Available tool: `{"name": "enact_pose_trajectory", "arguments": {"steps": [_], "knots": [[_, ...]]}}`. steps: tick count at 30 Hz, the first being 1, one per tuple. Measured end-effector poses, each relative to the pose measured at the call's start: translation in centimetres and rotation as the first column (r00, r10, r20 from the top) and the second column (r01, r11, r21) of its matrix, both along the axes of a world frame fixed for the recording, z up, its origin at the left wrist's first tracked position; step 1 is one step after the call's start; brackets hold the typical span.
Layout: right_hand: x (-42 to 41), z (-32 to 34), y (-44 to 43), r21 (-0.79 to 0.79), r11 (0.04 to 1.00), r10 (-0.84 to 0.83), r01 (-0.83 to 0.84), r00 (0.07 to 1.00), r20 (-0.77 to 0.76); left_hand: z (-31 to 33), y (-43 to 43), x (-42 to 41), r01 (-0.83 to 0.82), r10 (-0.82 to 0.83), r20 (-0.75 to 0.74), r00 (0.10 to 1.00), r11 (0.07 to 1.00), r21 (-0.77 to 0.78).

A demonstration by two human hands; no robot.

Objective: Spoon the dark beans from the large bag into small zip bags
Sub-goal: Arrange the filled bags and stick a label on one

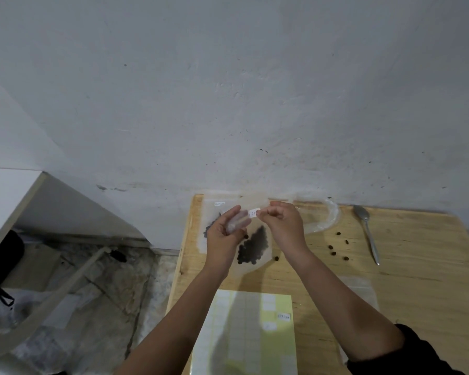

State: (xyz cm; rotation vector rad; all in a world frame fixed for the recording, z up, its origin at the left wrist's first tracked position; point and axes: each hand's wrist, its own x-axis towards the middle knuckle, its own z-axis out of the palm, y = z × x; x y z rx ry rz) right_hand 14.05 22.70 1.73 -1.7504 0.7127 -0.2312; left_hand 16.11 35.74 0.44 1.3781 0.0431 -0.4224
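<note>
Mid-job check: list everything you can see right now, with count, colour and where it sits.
held zip bag: 1, clear with a white label, in the air over the table's far left part
filled zip bags: 2, clear with dark beans, flat on the table under the hands, one partly hidden
loose beans: about seven, dark, scattered mid-table
spoon: 1, grey metal, far right of the table
large bag: 1, clear, far edge by the wall
label sheet: 1, yellow-green and white, near edge
table: 1, light wood, against the white wall
left hand: holds the held zip bag's lower end
right hand: pinches its top by the label
</note>
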Motion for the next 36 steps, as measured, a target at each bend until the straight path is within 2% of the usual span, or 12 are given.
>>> {"name": "enact_pose_trajectory", "arguments": {"steps": [22, 29, 36], "knots": [[0.4, 0.0, 0.7, -0.114, 0.993, 0.003, -0.005, 1.000, -0.018, 0.0, 0.1, 0.3, 0.014, -0.014, -0.008, 1.000, 1.000, -0.010], [0.4, -0.1, 1.2, -0.171, 0.985, 0.000, -0.003, 1.000, -0.018, 0.5, -0.7, 0.8, -0.114, 0.114, -0.019, 0.993, 0.993, 0.008], [0.0, 0.1, 1.9, -0.163, 0.986, -0.045, 0.044, 0.999, -0.002, 0.3, -1.0, 0.9, -0.162, 0.162, 0.009, 0.987, 0.987, 0.023]]}}
